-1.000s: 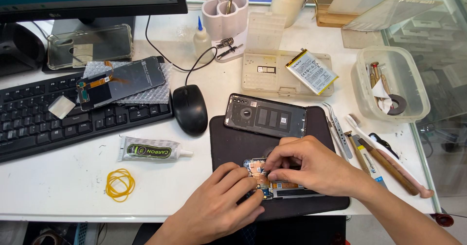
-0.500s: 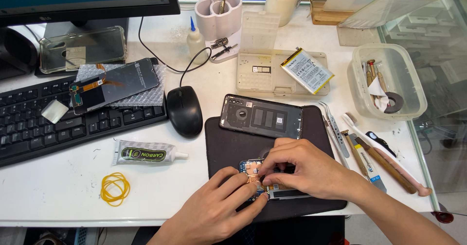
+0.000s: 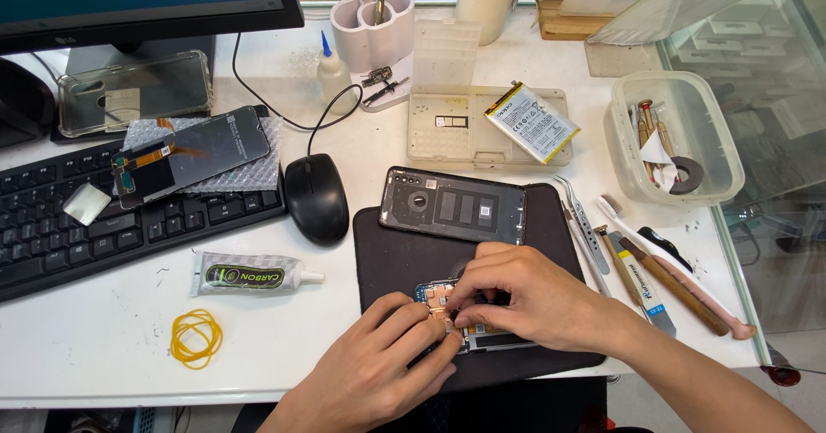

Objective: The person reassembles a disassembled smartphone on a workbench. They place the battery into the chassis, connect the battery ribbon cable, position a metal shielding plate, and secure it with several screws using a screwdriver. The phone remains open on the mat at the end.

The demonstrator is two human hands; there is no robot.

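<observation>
Right now we see both hands meeting over opened phone (image 3: 469,317) at near edge of dark work mat (image 3: 387,252). Phone's long axis runs left-right across mat, mostly hidden under our fingers. Left hand (image 3: 379,364) comes up from below-left, fingertips pressing phone's left end beside exposed copper-coloured part. Right hand (image 3: 525,300) lies over phone from right, fingers curled down onto same spot, pinching something small; what exactly, we cannot tell. Hands touching. Detached back cover (image 3: 453,203) lies parallel, farther up mat, tweezers (image 3: 583,224) near right hand.
</observation>
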